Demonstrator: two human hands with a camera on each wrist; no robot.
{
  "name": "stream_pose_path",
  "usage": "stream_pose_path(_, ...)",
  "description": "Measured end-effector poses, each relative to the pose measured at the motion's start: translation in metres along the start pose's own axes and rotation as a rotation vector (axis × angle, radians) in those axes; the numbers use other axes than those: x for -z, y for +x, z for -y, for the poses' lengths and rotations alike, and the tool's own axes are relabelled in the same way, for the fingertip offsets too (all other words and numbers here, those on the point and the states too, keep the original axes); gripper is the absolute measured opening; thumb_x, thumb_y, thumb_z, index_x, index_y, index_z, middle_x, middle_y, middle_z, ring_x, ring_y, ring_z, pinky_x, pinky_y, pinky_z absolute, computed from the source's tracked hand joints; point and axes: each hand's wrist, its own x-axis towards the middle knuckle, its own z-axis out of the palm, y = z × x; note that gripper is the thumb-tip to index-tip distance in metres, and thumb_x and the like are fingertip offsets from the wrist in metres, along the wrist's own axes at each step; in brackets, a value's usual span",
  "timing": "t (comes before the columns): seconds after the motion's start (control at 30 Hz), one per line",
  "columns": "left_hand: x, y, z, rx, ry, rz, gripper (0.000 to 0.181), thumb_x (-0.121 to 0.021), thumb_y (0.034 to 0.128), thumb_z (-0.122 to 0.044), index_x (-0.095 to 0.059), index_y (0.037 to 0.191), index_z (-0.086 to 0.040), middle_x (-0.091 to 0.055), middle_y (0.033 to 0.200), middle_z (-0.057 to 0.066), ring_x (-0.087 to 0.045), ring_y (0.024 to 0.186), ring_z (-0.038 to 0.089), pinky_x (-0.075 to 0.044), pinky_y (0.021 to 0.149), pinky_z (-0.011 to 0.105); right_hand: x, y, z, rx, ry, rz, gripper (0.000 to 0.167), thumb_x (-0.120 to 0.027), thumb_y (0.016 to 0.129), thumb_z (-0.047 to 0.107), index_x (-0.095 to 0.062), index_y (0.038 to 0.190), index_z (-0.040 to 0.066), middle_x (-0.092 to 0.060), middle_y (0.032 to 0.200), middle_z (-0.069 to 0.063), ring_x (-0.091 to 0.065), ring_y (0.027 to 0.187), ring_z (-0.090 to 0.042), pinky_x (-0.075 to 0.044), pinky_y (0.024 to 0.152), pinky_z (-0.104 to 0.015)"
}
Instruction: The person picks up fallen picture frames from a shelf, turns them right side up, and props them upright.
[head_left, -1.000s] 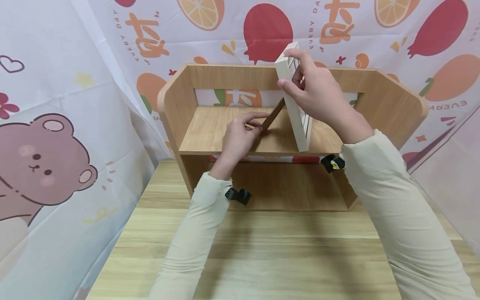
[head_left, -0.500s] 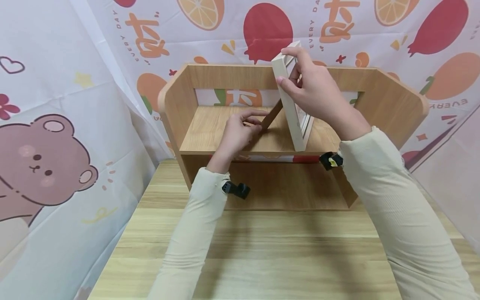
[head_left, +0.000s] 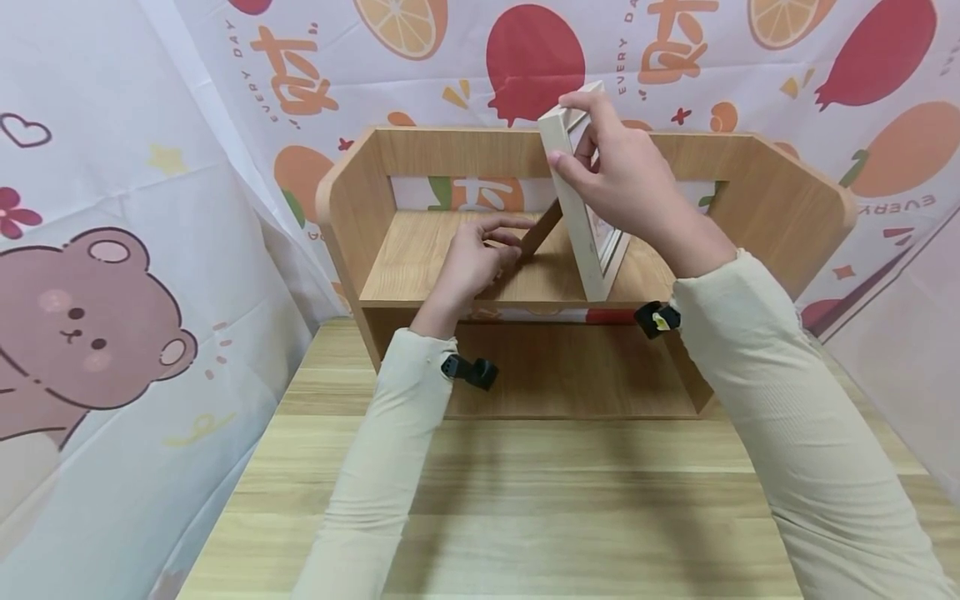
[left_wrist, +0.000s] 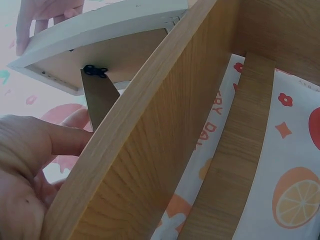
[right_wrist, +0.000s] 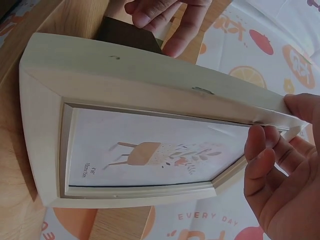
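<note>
A white photo frame (head_left: 576, 208) stands on the upper board of the wooden shelf (head_left: 442, 271), turned partly sideways and leaning. My right hand (head_left: 626, 171) grips its upper edge, thumb on the outer side and fingers over the top. Behind the frame, a brown stand leg (head_left: 542, 230) slants down to the board. My left hand (head_left: 476, 258) holds this leg near its lower end between thumb and fingers. The left wrist view shows the leg (left_wrist: 99, 97) joined to the back by a black hinge (left_wrist: 95, 71). A printed picture (right_wrist: 155, 150) shows in the frame's front.
The shelf's side panels (head_left: 787, 200) rise at both ends, with a back rail (head_left: 457, 150) between them. Below lies a lower compartment (head_left: 585, 367). The shelf stands on a wood-grain table (head_left: 525, 508), against a printed cloth (head_left: 465, 75).
The photo frame has shifted slightly left and turned so more of its front shows; my right hand moved with it. My left hand and forearm have moved a little up and left.
</note>
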Motion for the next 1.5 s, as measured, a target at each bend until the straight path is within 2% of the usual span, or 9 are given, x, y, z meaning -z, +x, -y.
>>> stream_pose_path(0.13, 0.0, -0.001, 0.001, -0.026, -0.002, -0.009, 0.038, -0.067, 0.0884, -0.006, -0.065, 0.125, -0.018, -0.061, 0.115, 0.012, -0.055, 0.097, 0.021, -0.045, 0.076, 0.028, 0.001, 0.001, 0.0, -0.002, -0.003, 0.0, 0.053, -0.051, 0.098, 0.035, -0.03, 0.145, 0.021, -0.055, 0.091, -0.006, -0.048, 0.073, -0.02, -0.039, 0.067, -0.031)
stream_pose_path(0.27, 0.002, -0.006, 0.002, -0.06, 0.005, -0.019, 0.045, -0.073, 0.0841, -0.011, -0.063, 0.127, -0.017, -0.059, 0.122, 0.011, -0.051, 0.107, 0.023, -0.042, 0.09, 0.035, 0.002, 0.001, 0.0, -0.013, -0.003, 0.007, 0.053, -0.051, 0.098, 0.036, -0.03, 0.145, 0.022, -0.056, 0.091, -0.006, -0.049, 0.073, -0.02, -0.039, 0.068, -0.031)
stream_pose_path(0.37, 0.001, -0.01, 0.003, -0.102, 0.013, -0.01, 0.046, -0.075, 0.083, -0.014, -0.062, 0.127, -0.017, -0.059, 0.125, 0.009, -0.05, 0.112, 0.023, -0.04, 0.093, 0.038, 0.001, 0.001, 0.0, -0.02, -0.004, 0.009, 0.053, -0.051, 0.098, 0.036, -0.03, 0.145, 0.022, -0.056, 0.092, -0.006, -0.049, 0.073, -0.02, -0.04, 0.068, -0.031)
stream_pose_path(0.53, -0.005, -0.016, 0.002, -0.232, 0.048, 0.02, 0.049, -0.077, 0.0816, -0.016, -0.061, 0.127, -0.014, -0.06, 0.126, 0.006, -0.053, 0.114, 0.021, -0.038, 0.096, 0.036, 0.001, 0.003, 0.001, -0.03, -0.022, 0.0, 0.053, -0.052, 0.097, 0.037, -0.031, 0.144, 0.022, -0.057, 0.09, -0.004, -0.051, 0.071, -0.02, -0.04, 0.066, -0.031)
stream_pose_path(0.67, -0.013, -0.018, 0.001, -0.292, 0.062, 0.026, 0.051, -0.081, 0.0779, -0.015, -0.062, 0.125, -0.01, -0.062, 0.12, 0.011, -0.054, 0.11, 0.026, -0.04, 0.095, 0.04, -0.001, 0.005, 0.003, -0.055, -0.034, 0.005, 0.054, -0.051, 0.097, 0.04, -0.03, 0.144, 0.023, -0.055, 0.089, -0.004, -0.05, 0.071, -0.02, -0.039, 0.065, -0.032)
stream_pose_path(0.8, -0.02, -0.019, -0.001, -0.312, 0.078, 0.005, 0.052, -0.084, 0.0739, -0.016, -0.064, 0.121, -0.007, -0.064, 0.111, 0.017, -0.055, 0.104, 0.031, -0.043, 0.092, 0.044, -0.003, 0.006, 0.006, -0.071, -0.035, 0.01, 0.055, -0.051, 0.097, 0.041, -0.03, 0.145, 0.023, -0.054, 0.09, -0.003, -0.049, 0.071, -0.02, -0.038, 0.064, -0.032)
stream_pose_path(1.0, -0.025, -0.019, -0.003, -0.315, 0.145, -0.044, 0.05, -0.086, 0.0719, -0.02, -0.066, 0.117, -0.01, -0.066, 0.106, 0.013, -0.057, 0.101, 0.028, -0.045, 0.092, 0.042, -0.005, 0.009, 0.011, -0.072, -0.052, 0.011, 0.055, -0.052, 0.096, 0.04, -0.031, 0.143, 0.022, -0.053, 0.089, -0.002, -0.048, 0.072, -0.02, -0.036, 0.061, -0.032)
stream_pose_path(1.13, -0.025, -0.02, -0.003, -0.313, 0.158, -0.058, 0.049, -0.086, 0.0718, -0.022, -0.066, 0.115, -0.011, -0.065, 0.105, 0.014, -0.057, 0.1, 0.028, -0.043, 0.092, 0.044, -0.006, 0.011, 0.015, -0.079, -0.063, 0.008, 0.055, -0.052, 0.096, 0.041, -0.03, 0.143, 0.021, -0.053, 0.087, -0.002, -0.05, 0.073, -0.02, -0.037, 0.061, -0.032)
stream_pose_path(1.5, -0.023, -0.024, -0.001, -0.297, 0.163, -0.097, 0.049, -0.085, 0.0719, -0.027, -0.064, 0.115, -0.016, -0.065, 0.1, 0.004, -0.056, 0.095, 0.016, -0.041, 0.086, 0.035, -0.013, 0.016, 0.023, -0.101, -0.092, -0.004, 0.058, -0.053, 0.095, 0.044, -0.03, 0.143, 0.02, -0.055, 0.088, -0.003, -0.053, 0.073, -0.02, -0.039, 0.06, -0.031)
